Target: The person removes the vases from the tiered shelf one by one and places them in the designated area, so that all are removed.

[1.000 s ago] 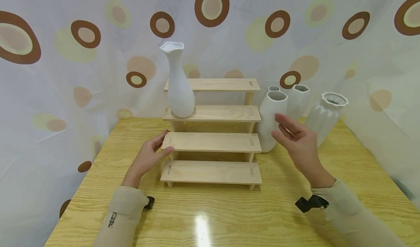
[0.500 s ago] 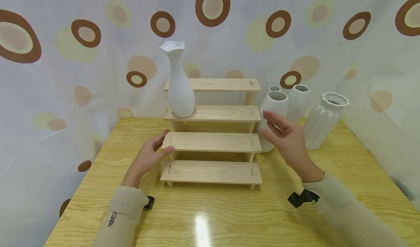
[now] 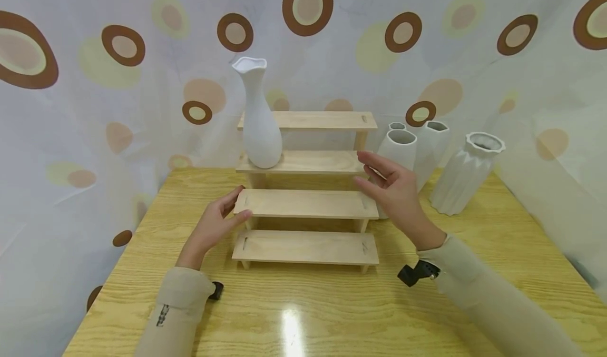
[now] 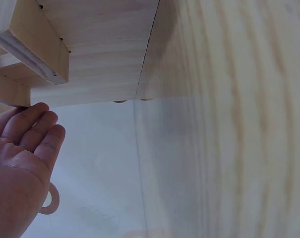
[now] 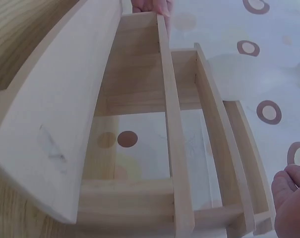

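Observation:
A pale wooden four-step display stand (image 3: 305, 203) stands on the table. My left hand (image 3: 214, 225) holds the left end of its second step from the bottom, thumb at the front edge and fingers at the back corner. In the left wrist view, the fingers (image 4: 33, 126) lie against the end of the wood. A tall white vase (image 3: 262, 130) with a wavy rim stands upright at the left of the third step. My right hand (image 3: 397, 194), holding nothing, hovers by the stand's right end with fingers loosely bent. It partly hides a rounded white vase (image 3: 397, 147).
Behind that rounded vase are a white vase with an angular mouth (image 3: 432, 144) and one with a small scalloped rim (image 3: 397, 126). A pleated white vase (image 3: 464, 175) stands farther right. A patterned cloth (image 3: 303, 78) hangs behind the wood-grain table (image 3: 265, 309).
My right hand has moved left, from in front of the vases to the stand's right end. My left hand, the stand and the tall vase have stayed put.

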Action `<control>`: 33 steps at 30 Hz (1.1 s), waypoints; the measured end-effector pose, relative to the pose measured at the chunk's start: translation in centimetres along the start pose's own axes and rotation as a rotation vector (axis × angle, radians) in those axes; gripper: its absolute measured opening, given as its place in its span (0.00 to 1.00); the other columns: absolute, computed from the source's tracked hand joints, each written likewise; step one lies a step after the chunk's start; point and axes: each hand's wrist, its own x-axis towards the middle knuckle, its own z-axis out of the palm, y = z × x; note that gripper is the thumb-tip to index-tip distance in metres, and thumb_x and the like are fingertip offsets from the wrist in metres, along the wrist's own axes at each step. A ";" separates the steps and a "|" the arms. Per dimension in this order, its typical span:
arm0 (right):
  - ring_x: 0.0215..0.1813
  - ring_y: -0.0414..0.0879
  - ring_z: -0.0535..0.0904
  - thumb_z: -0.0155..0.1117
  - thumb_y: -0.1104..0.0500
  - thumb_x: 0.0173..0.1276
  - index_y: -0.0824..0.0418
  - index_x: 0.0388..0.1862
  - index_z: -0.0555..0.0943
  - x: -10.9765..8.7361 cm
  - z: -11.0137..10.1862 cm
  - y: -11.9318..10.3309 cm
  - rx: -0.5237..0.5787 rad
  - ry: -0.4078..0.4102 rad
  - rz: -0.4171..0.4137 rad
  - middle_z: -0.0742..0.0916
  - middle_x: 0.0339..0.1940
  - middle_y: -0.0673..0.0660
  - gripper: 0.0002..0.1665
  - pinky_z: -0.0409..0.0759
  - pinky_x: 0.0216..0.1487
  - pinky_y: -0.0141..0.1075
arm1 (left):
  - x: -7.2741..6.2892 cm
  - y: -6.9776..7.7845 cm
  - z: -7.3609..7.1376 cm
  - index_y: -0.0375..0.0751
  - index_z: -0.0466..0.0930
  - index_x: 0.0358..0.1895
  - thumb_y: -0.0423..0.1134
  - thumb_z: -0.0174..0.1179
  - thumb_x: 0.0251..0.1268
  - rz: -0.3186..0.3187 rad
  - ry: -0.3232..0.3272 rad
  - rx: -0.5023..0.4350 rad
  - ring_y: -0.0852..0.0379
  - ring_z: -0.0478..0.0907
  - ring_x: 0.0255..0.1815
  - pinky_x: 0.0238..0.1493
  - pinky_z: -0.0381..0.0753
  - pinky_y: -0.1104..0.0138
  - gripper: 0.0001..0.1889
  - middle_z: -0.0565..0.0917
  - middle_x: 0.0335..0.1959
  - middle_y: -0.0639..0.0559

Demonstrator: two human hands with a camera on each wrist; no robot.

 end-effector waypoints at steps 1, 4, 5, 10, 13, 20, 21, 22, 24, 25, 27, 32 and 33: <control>0.67 0.50 0.73 0.70 0.72 0.62 0.72 0.65 0.75 0.1 0.2 0.0 0.001 -0.004 -0.002 0.80 0.64 0.61 0.31 0.71 0.64 0.37 | 0.0 0.0 0.0 0.48 0.53 0.79 0.48 0.61 0.72 0.000 -0.001 -0.001 0.47 0.54 0.76 0.73 0.54 0.49 0.38 0.56 0.78 0.48; 0.68 0.50 0.73 0.70 0.72 0.62 0.72 0.65 0.75 0.6 1.0 -0.2 0.014 -0.017 -0.001 0.80 0.64 0.61 0.31 0.71 0.65 0.39 | 0.0 0.1 0.0 0.48 0.53 0.79 0.47 0.61 0.72 0.002 -0.002 0.002 0.47 0.54 0.77 0.73 0.54 0.49 0.38 0.55 0.78 0.48; 0.68 0.51 0.72 0.70 0.72 0.62 0.72 0.65 0.75 0.7 1.2 -0.2 0.022 -0.022 0.002 0.80 0.64 0.61 0.31 0.71 0.65 0.40 | 0.0 0.1 0.0 0.48 0.52 0.79 0.48 0.61 0.72 0.001 -0.003 0.000 0.47 0.54 0.77 0.73 0.54 0.49 0.38 0.55 0.78 0.48; 0.67 0.51 0.74 0.70 0.73 0.61 0.74 0.64 0.75 1.6 2.4 -0.5 0.039 -0.031 0.007 0.80 0.63 0.62 0.31 0.70 0.65 0.42 | -0.6 2.5 0.0 0.39 0.51 0.78 0.42 0.60 0.73 -0.028 -0.014 0.011 0.44 0.53 0.76 0.73 0.54 0.49 0.37 0.54 0.78 0.43; 0.67 0.51 0.74 0.71 0.72 0.61 0.72 0.64 0.75 2.2 3.0 -0.5 0.028 -0.044 0.007 0.80 0.64 0.62 0.31 0.70 0.65 0.44 | -0.4 2.2 0.0 0.39 0.51 0.78 0.41 0.59 0.73 -0.033 -0.013 0.011 0.44 0.53 0.77 0.73 0.54 0.49 0.37 0.54 0.78 0.43; 0.68 0.51 0.73 0.73 0.69 0.61 0.70 0.66 0.75 3.2 4.0 -0.7 0.015 -0.083 0.003 0.79 0.65 0.60 0.33 0.70 0.66 0.45 | 0.1 0.3 0.0 0.45 0.52 0.79 0.46 0.61 0.72 -0.004 -0.007 -0.001 0.46 0.53 0.77 0.73 0.54 0.49 0.38 0.55 0.78 0.48; 0.68 0.51 0.73 0.73 0.68 0.61 0.70 0.66 0.75 3.3 4.2 -0.7 0.011 -0.088 0.003 0.79 0.65 0.60 0.33 0.70 0.66 0.45 | 0.1 0.3 -0.1 0.46 0.52 0.79 0.47 0.61 0.72 -0.003 -0.006 -0.002 0.47 0.53 0.77 0.73 0.54 0.49 0.38 0.56 0.78 0.48; 0.68 0.51 0.72 0.73 0.67 0.62 0.70 0.66 0.75 3.5 4.4 -0.7 0.009 -0.091 0.004 0.79 0.65 0.60 0.33 0.70 0.66 0.45 | 0.1 0.3 -0.1 0.46 0.52 0.79 0.47 0.61 0.72 -0.003 -0.005 -0.006 0.47 0.53 0.77 0.73 0.54 0.49 0.38 0.56 0.78 0.49; 0.68 0.52 0.72 0.73 0.66 0.62 0.70 0.66 0.75 3.8 4.8 -0.8 0.008 -0.095 0.006 0.79 0.65 0.60 0.34 0.70 0.66 0.43 | 0.0 0.3 -0.1 0.48 0.52 0.79 0.49 0.61 0.71 -0.008 -0.003 -0.009 0.48 0.53 0.77 0.73 0.54 0.50 0.39 0.56 0.77 0.51; 0.68 0.52 0.72 0.73 0.66 0.62 0.70 0.66 0.74 4.0 5.0 -0.7 0.012 -0.096 0.007 0.79 0.65 0.60 0.34 0.70 0.66 0.43 | 0.0 0.3 0.0 0.48 0.52 0.79 0.49 0.61 0.71 -0.009 -0.002 -0.009 0.48 0.53 0.77 0.73 0.54 0.50 0.39 0.56 0.77 0.51; 0.68 0.51 0.73 0.73 0.65 0.62 0.71 0.66 0.74 4.4 5.4 -0.7 0.026 -0.098 0.009 0.79 0.65 0.60 0.34 0.70 0.66 0.41 | 0.0 0.2 0.0 0.47 0.53 0.79 0.48 0.61 0.71 -0.009 0.000 -0.008 0.48 0.54 0.77 0.73 0.54 0.50 0.38 0.56 0.77 0.50; 0.68 0.49 0.72 0.72 0.68 0.63 0.71 0.67 0.73 5.2 6.5 -0.6 0.053 -0.109 0.017 0.78 0.66 0.60 0.34 0.70 0.66 0.38 | 0.0 0.1 -0.1 0.47 0.53 0.78 0.47 0.61 0.71 -0.001 0.005 -0.009 0.48 0.54 0.76 0.74 0.54 0.50 0.38 0.56 0.78 0.49; 0.68 0.49 0.72 0.72 0.68 0.63 0.71 0.67 0.73 5.3 6.7 -0.7 0.046 -0.112 0.019 0.78 0.66 0.60 0.34 0.71 0.66 0.38 | 0.0 0.2 -0.1 0.47 0.54 0.78 0.47 0.61 0.71 -0.002 0.005 -0.008 0.48 0.54 0.77 0.74 0.54 0.50 0.38 0.56 0.78 0.49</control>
